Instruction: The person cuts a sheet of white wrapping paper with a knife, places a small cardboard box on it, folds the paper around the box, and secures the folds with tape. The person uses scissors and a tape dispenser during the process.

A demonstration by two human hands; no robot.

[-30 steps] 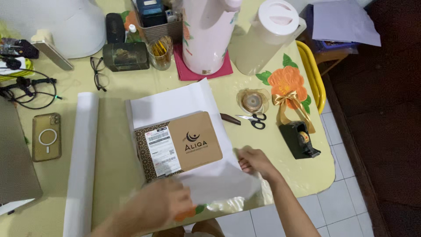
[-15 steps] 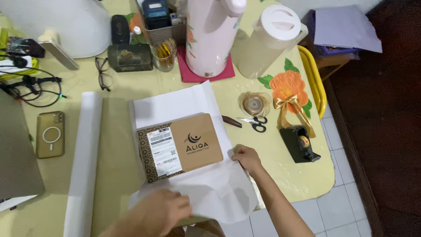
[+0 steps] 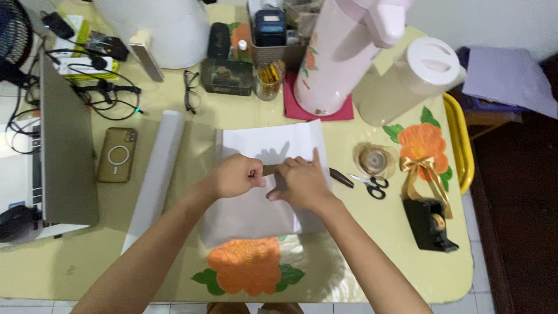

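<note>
Since the earlier frame, the white wrapping sheet (image 3: 264,145) had been folded over the brown cardboard box (image 3: 271,170), of which only a thin strip was left exposed. Both hands had been brought together on top. The left hand (image 3: 235,175) was curled, pinching the paper edge; the right hand (image 3: 302,183) was laid nearly flat, forefinger extended. One pair of black-handled scissors (image 3: 372,185) and one black tape dispenser (image 3: 429,224) were placed well apart to the right. Pencils were held in one glass cup (image 3: 268,82).
</note>
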